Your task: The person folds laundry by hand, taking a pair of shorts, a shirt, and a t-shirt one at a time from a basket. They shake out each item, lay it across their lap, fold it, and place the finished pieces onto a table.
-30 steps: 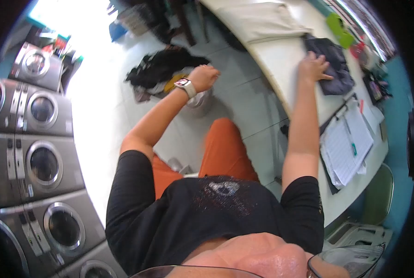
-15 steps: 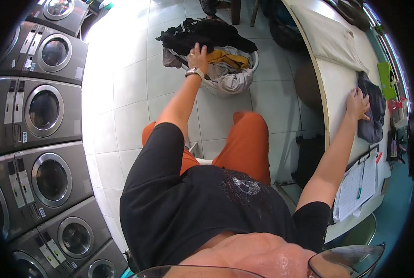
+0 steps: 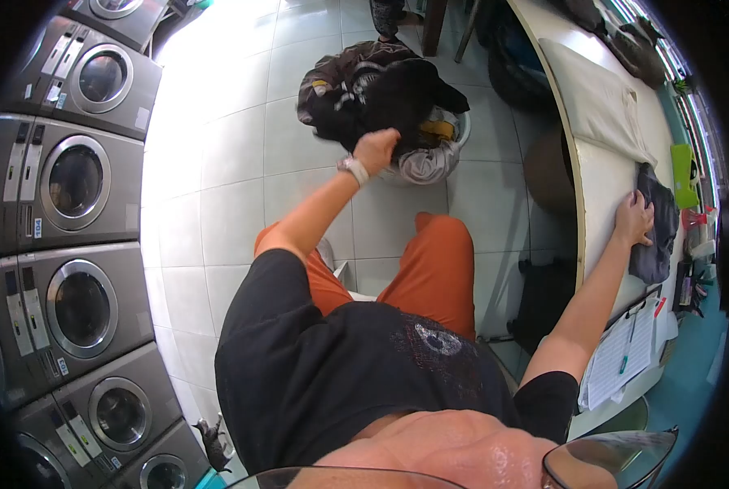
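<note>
My left hand (image 3: 376,151) is closed on the near edge of a black garment (image 3: 409,98) on top of a white laundry basket (image 3: 465,130). A brown-grey garment with a yellow patch (image 3: 319,85) spreads over the basket's left side. Mustard cloth (image 3: 438,129) and a rolled light-grey cloth (image 3: 428,165) show beneath the black one. On the white table to the right, my right hand (image 3: 633,218) lies with fingers spread over a folded dark-grey garment (image 3: 656,220). A folded cream garment (image 3: 596,102) lies farther along this table.
Stacked front-loading machines (image 3: 83,308) line the left. A clipboard with papers and a pen (image 3: 625,350) lies on the table (image 3: 601,175), near a green holder (image 3: 684,175). Another person's leg (image 3: 387,18) shows beyond the basket. A grey-and-white animal, seemingly a cat (image 3: 215,444), is by the machines.
My left hand has closed on the black garment and pulled it toward me, shifting it over the mustard cloth. The brown-grey garment now shows at the left. My right hand stays on the folded garment.
</note>
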### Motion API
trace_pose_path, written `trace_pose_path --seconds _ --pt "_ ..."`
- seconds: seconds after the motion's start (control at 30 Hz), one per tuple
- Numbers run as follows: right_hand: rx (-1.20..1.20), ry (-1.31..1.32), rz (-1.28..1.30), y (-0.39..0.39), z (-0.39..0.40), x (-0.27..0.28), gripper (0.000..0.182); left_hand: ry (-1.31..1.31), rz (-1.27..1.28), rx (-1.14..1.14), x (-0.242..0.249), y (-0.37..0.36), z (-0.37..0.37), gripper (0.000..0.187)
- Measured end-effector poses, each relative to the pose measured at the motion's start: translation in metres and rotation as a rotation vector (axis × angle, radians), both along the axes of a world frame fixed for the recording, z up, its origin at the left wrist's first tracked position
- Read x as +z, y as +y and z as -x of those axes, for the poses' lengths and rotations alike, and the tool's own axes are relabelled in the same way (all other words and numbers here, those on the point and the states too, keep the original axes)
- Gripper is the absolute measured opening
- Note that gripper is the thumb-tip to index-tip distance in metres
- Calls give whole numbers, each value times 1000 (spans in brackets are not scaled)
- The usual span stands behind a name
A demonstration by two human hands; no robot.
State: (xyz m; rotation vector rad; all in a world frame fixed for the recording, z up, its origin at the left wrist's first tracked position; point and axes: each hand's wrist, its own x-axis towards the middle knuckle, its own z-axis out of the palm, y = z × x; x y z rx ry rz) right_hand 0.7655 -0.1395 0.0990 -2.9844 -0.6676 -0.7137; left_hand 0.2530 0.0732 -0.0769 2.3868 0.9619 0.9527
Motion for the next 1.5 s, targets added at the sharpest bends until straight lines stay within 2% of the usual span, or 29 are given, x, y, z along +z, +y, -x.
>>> trace_pose_path --seconds 0.1,0.17,0.2,0.23,0.27,0.3,0.33,0.37,0.4,0.47,0.5,0.53,0.57,0.6,0.7,0.73,0.8,0.83,0.9,0.97,1.03,1.1,1.17,1.23,1.27,1.33,1.4,1.43,1.5 --pt "111 -146 -82 0 -2 -4 36 -45 141 114 9 -44 11 13" --pt "181 -223 -80 0 11 3 32 -184 458 270 -1 -28 21 13" --pt "247 -294 -79 2 16 6 28 -223 279 351 -10 -9 26 13" --pt "250 -303 -82 3 17 6 28 -272 265 464 21 -4 26 13" --pt "387 -343 -138 4 14 1 25 -473 293 438 29 13 27 15" --pt "521 -382 -190 3 12 0 22 -514 203 473 73 9 29 13" --pt "513 -375 -138 5 23 3 20 -744 143 353 113 1 27 11" --pt "504 -319 -172 9 31 -8 20 -735 153 264 158 -18 33 9" --pt "577 -52 -187 15 47 -1 21 -804 237 114 184 -27 35 10" --pt "920 168 -372 35 111 0 27 -868 311 -39 223 -48 42 11" --pt "1146 253 -392 41 175 21 28 -1003 542 -203 241 -61 46 12" --pt "1187 458 -386 35 248 47 36 -1124 782 -369 255 -78 51 13" --pt "1362 670 -331 39 283 42 54 -1117 782 -369 269 -97 57 13" --pt "1525 926 -483 44 320 15 68 -1224 879 -393 282 -116 62 14" --pt "1593 276 -482 58 395 4 45 -1341 983 -457 284 -134 80 16" --pt "1598 281 -477 61 395 9 45 -1351 993 -492 279 -139 89 18" --pt "1199 1564 -774 66 395 25 35 -1233 902 -359 270 -134 117 18" --pt "1198 1569 -772 63 393 44 35 -1108 812 -240 262 -126 134 19" --pt "540 2411 -1008 57 380 84 32 -1099 820 -197 250 -111 171 18" --pt "778 2641 -1084 71 340 73 35 -944 723 128 250 -112 189 18" --pt "840 2642 -1094 64 334 88 33 -906 693 180 247 -121 186 19" --pt "963 2668 -1046 57 334 101 33 -743 312 161 242 -135 158 32" --pt "986 2725 -1052 33 369 136 33 -483 -145 217 254 -178 125 60" --pt "990 2792 -1061 8 406 160 34 -563 -325 102 246 -218 91 80" --pt "1122 2750 -934 -1 419 167 36 -584 -378 64 249 -237 77 79" --pt "1247 2698 -809 -11 435 169 38 -615 -297 122 245 -238 63 66" --pt "1289 2109 -759 -19 440 168 44 -592 -65 210 229 -215 67 35" --pt "1290 2103 -762 -20 436 169 44 -564 -1 211 228 -205 81 22" --pt "1185 1509 -908 -19 421 173 50 -814 309 42 245 -187 110 18"
